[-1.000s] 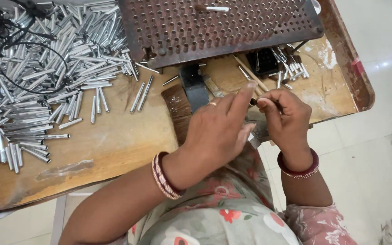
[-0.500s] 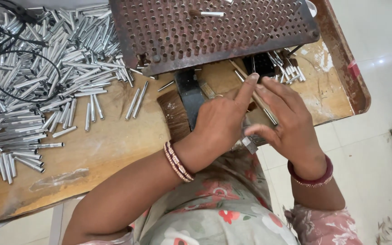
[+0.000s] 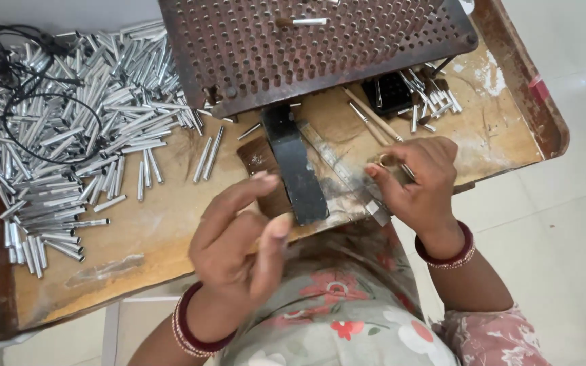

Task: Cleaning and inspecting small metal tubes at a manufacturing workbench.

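While my left hand (image 3: 239,237) hangs loose and blurred just above the near table edge (image 3: 150,271), fingers relaxed and holding nothing, my right hand (image 3: 418,183) pinches a small brass-coloured ring piece (image 3: 386,160) with a thin rod beside the black lever (image 3: 296,169). The pile of silver tubes (image 3: 69,135) lies up and to the left, nearer my left hand; the closest tubes run roughly away from me. Beyond stands the perforated metal plate (image 3: 306,47), one tube (image 3: 306,22) lying across it

Floral garment, maroon bangles on both wrists.
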